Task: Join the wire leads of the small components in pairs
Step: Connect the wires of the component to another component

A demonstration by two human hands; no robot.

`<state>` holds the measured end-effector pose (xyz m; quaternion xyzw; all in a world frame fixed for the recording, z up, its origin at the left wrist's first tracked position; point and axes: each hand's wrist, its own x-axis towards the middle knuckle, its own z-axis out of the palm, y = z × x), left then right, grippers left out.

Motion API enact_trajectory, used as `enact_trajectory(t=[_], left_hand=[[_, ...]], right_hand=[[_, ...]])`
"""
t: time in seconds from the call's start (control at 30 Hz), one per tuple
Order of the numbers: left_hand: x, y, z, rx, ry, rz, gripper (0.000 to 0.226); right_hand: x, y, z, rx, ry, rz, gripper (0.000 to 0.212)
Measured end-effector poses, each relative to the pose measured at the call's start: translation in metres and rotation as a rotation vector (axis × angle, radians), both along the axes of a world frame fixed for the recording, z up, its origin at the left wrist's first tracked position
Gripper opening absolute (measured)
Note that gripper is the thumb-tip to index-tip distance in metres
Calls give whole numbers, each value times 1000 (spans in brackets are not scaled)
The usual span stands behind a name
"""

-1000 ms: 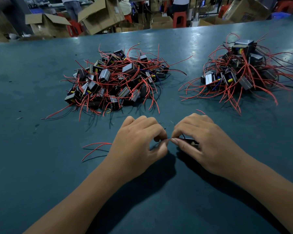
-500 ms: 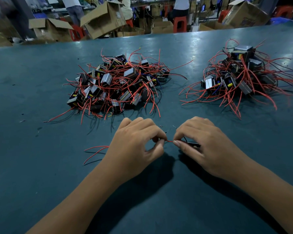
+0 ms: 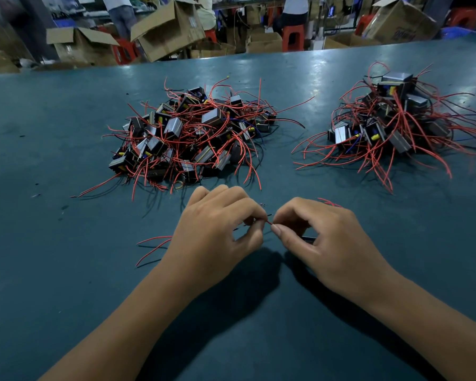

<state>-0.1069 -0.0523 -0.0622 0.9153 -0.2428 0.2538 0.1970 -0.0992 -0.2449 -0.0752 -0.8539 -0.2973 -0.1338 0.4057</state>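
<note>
My left hand and my right hand meet near the middle of the teal table. Both pinch the short red wire leads between thumb and forefinger, fingertips almost touching. A small dark component lies mostly hidden under my right hand; only a dark edge shows. Two loose red leads trail out to the left from under my left hand. A large pile of small components with red wires lies behind my left hand, and a second pile sits at the back right.
Beyond the table's far edge stand open cardboard boxes, red stools and people. Small bits of debris dot the table on the left.
Both hands stay pinched on the leads. The left fingers have turned slightly on the wire, and a short stretch of red lead now shows between the fingertips. The view shifted a little.
</note>
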Motion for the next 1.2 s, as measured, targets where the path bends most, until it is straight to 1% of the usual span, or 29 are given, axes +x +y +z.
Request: enact_trajectory(t=[0.1, 0.17, 0.23, 0.33, 0.43, 0.53, 0.6, 0.63, 0.73, 0.83, 1.03, 1.13, 1.2], left_hand=[[2, 6, 3, -70, 28, 45, 18], [3, 12, 4, -127, 115, 57, 20], [4, 16, 3, -144, 199, 56, 20], [6, 19, 1, -154, 227, 50, 17], [8, 19, 0, -116, 236, 50, 8], [9, 15, -3, -86, 240, 53, 7], [9, 12, -5, -86, 259, 40, 2], [9, 12, -6, -108, 276, 31, 2], [10, 14, -9, -253, 358, 6, 9], [10, 13, -10, -312, 417, -17, 13], [9, 12, -10, -310, 431, -35, 11], [9, 11, -9, -294, 419, -34, 11], [7, 11, -7, -268, 391, -33, 6]], right_hand=[[0, 0, -1, 10, 3, -51, 12], [1, -1, -1, 35, 11, -92, 12], [1, -1, -2, 67, 38, -116, 12], [1, 0, -3, 95, 78, -135, 11], [1, 3, -2, 105, 101, -125, 12], [1, 5, -1, 120, 133, -97, 10], [2, 5, -2, 141, 165, -95, 9], [2, 5, -2, 148, 177, -103, 9], [4, 5, -4, 151, 206, -141, 7], [5, 5, -4, 158, 222, -162, 6], [5, 5, -3, 150, 216, -160, 8], [4, 5, -2, 151, 217, -148, 9], [4, 6, 0, 142, 205, -141, 7]])
